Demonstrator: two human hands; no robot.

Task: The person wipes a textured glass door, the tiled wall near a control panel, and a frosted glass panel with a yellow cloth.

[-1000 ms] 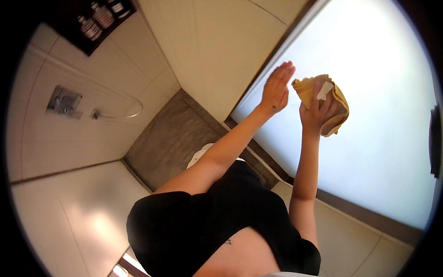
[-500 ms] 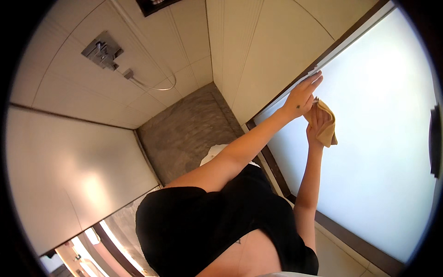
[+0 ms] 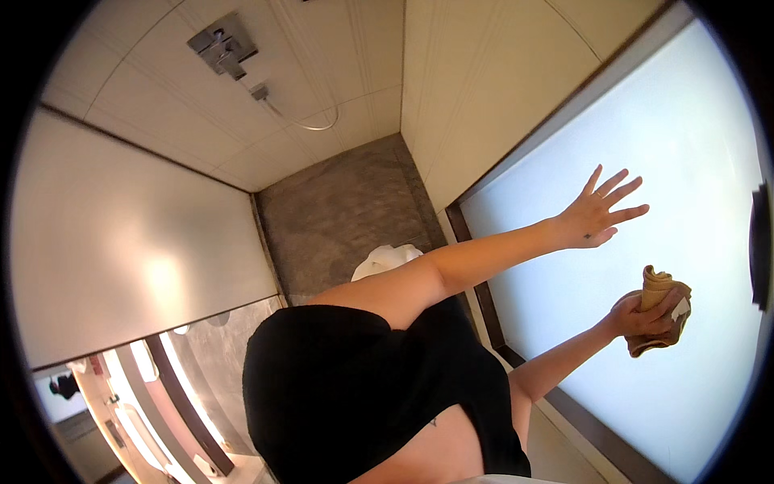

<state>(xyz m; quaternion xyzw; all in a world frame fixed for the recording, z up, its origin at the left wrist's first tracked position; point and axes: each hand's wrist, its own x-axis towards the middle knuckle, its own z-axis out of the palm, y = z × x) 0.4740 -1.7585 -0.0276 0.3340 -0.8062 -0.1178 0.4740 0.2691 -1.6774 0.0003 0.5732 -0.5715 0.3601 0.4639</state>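
Observation:
A tan cloth is bunched in my right hand, whose fingers wrap round it in front of a bright frosted glass panel. A small white patch, perhaps a label, shows on the cloth. Farther off, my left hand is stretched over the same panel with its fingers spread and nothing in them. Whether that palm rests on the glass I cannot tell. The two hands are apart.
A dark frame edges the glass. At far left, a chrome shower valve with a hose is on the tiled wall. A translucent partition stands at left. Below lies grey floor, with something white beside my arm.
My left hand has left the panel's far frame, come rightward and nearer, and spread its fingers. My right hand has moved right and nearer with the cloth, away from my left.

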